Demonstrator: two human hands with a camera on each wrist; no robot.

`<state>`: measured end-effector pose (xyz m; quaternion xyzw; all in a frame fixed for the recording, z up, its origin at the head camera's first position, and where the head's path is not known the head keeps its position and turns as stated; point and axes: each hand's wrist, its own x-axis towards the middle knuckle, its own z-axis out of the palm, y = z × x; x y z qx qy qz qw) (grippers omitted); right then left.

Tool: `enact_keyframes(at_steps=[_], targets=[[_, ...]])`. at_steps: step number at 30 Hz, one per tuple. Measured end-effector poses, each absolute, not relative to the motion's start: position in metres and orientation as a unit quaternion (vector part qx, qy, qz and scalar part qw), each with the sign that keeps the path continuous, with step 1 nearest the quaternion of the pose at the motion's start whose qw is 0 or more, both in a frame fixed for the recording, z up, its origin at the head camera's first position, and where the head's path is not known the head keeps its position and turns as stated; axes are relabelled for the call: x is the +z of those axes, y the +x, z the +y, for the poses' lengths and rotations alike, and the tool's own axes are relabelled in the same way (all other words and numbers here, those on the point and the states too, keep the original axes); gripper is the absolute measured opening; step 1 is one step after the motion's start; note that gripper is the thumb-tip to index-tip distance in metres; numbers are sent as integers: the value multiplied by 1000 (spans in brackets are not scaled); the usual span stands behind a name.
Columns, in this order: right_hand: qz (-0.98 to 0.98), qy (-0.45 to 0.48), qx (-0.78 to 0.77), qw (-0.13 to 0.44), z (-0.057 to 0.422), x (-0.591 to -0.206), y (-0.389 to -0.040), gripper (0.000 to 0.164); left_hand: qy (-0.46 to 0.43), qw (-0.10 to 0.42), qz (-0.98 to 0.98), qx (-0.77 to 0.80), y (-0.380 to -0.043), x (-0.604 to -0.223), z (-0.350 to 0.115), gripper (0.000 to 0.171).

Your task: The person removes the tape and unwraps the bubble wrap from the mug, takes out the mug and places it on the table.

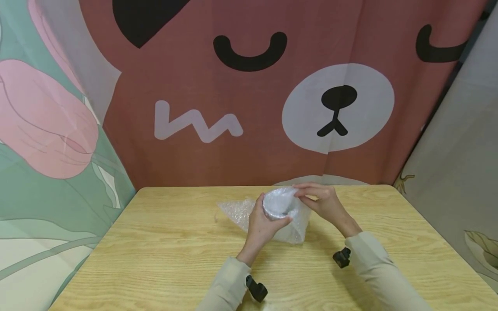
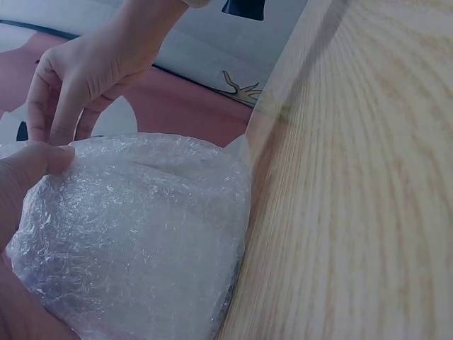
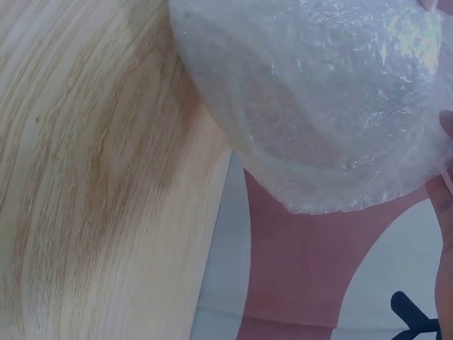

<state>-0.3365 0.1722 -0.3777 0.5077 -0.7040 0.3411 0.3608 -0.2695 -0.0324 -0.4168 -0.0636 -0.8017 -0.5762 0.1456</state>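
Observation:
A bundle of clear bubble wrap (image 1: pixel 291 230) stands near the table's far edge, with a whitish round opening on top. What lies inside cannot be made out. My left hand (image 1: pixel 261 224) grips the bundle's near left side, thumb across the front below the opening. At the upper right rim, my right hand (image 1: pixel 326 203) pinches the wrap's edge between thumb and fingers. A loose flap of wrap (image 1: pixel 238 211) spreads out to the left. In the left wrist view, the bubble wrap (image 2: pixel 141 234) fills the lower left; the right wrist view shows its other side (image 3: pixel 304 106).
The wooden table (image 1: pixel 163 255) extends around the bundle on all sides. Behind it hangs a brown curtain (image 1: pixel 186 164) with a bear's face. A small black device sits at the left wrist (image 1: pixel 256 288) and another at the right wrist (image 1: pixel 342 258).

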Motion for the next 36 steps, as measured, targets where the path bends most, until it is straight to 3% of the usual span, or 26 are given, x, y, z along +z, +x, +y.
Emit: enact_keyframes(at_steps=[16, 27, 36], targets=[[-692, 465, 366, 413, 167, -376, -343, 37, -55, 133, -801, -580, -270, -416, -34, 108], [-715, 427, 441, 334, 169, -376, -338, 30, -60, 142, -800, -579, -269, -414, -33, 106], [-718, 408, 450, 340, 161, -364, -323, 29, -60, 143, -803, -576, -269, -415, -33, 105]])
